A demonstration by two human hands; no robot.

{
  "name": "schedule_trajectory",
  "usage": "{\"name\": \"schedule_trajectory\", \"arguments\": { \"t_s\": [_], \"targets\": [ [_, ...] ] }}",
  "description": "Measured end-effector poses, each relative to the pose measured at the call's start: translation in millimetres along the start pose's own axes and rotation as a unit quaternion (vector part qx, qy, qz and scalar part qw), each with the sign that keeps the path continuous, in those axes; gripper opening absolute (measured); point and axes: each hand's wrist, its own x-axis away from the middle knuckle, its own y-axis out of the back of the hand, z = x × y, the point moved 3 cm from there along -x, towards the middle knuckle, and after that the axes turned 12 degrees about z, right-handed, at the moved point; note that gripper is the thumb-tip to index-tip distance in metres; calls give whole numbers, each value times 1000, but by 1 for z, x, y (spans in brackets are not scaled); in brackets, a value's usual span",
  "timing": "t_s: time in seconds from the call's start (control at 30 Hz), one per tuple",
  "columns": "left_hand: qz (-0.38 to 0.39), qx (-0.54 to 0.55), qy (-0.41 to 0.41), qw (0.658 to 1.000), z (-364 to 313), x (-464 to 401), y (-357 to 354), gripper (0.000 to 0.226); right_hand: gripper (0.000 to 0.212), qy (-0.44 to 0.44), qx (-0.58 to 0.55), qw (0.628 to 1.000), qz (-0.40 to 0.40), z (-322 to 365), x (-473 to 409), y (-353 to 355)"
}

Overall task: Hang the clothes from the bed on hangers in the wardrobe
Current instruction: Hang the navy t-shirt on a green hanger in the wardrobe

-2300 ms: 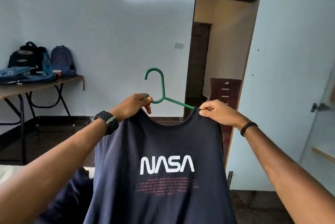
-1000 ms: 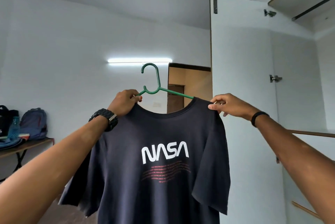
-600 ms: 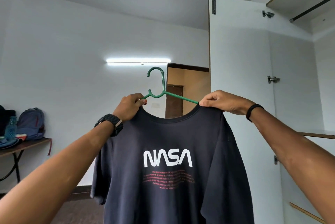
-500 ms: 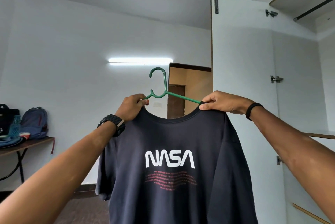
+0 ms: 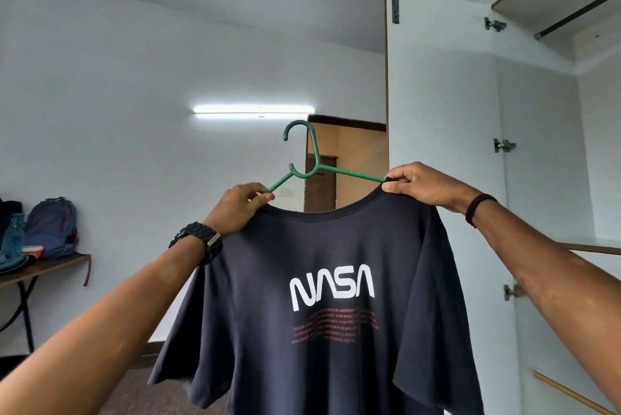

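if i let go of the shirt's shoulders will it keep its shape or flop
Likely flop: the navy shirt drapes in soft folds, sleeves sagging. It looks light, carried by a thin green hanger. It may slide off, since the left hand and right hand pinch its shoulders.

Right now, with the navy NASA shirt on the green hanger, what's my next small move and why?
Probably lift and swing right, toward the dark wardrobe rail. The navy NASA T-shirt already sits on the green plastic hanger; both hands' grip, left hand, right hand, pinches its shoulders, hook free.
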Motion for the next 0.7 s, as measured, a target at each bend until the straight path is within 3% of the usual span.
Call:
{"name": "schedule_trajectory", "arguments": {
  "t_s": [0.17,0.3,0.4,0.5,0.7],
  "targets": [
    [-16,-3,-1,1000,-19,-6,-10,17,18,-38,43,996,69,6,4,6],
    [-13,2,-1,1000,-31,-16,-25,17,17,-9,-5,999,50,21,5,11],
    [-24,11,2,1000,-41,-23,-36,18,37,-83,56,994,34,2,19,31],
    [-36,20,7,999,-50,-32,-54,19,32,-157,127,978,59,-37,41,42],
    [-47,49,-53,996,-97,-60,-137,26,38,-169,95,976,-100,-112,97,67]
  ]
}}
